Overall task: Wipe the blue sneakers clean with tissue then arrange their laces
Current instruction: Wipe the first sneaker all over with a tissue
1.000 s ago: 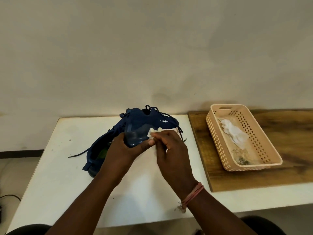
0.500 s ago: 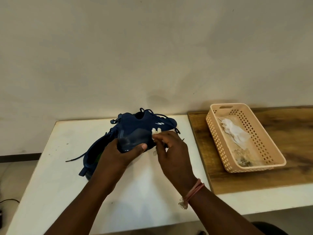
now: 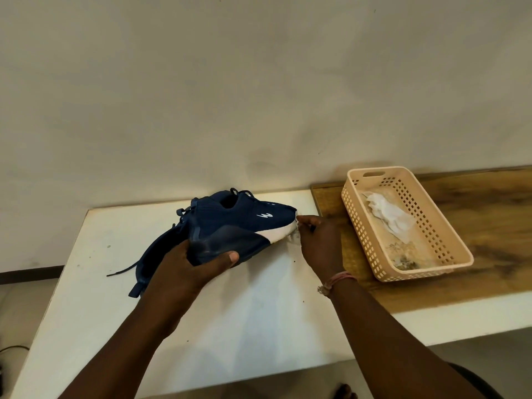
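A blue sneaker (image 3: 230,220) with a white sole patch is held tilted above the white table (image 3: 95,298), its side facing me. My left hand (image 3: 184,266) grips its dark sole end. My right hand (image 3: 318,240) pinches a small crumpled tissue (image 3: 294,239) against the shoe's right tip. A second blue sneaker (image 3: 157,254) lies on the table behind my left hand, mostly hidden, with a loose lace (image 3: 121,270) trailing left.
A peach perforated basket (image 3: 371,254) stands on a wooden board (image 3: 495,214) at the right, holding a white tissue (image 3: 388,216) and some dirt. A plain wall runs right behind the table. Small dark crumbs lie on the tabletop near my right wrist.
The held sneaker has turned so that its side and white sole patch face me. My right hand slid right with the tissue, from the sneaker's middle to its tip.
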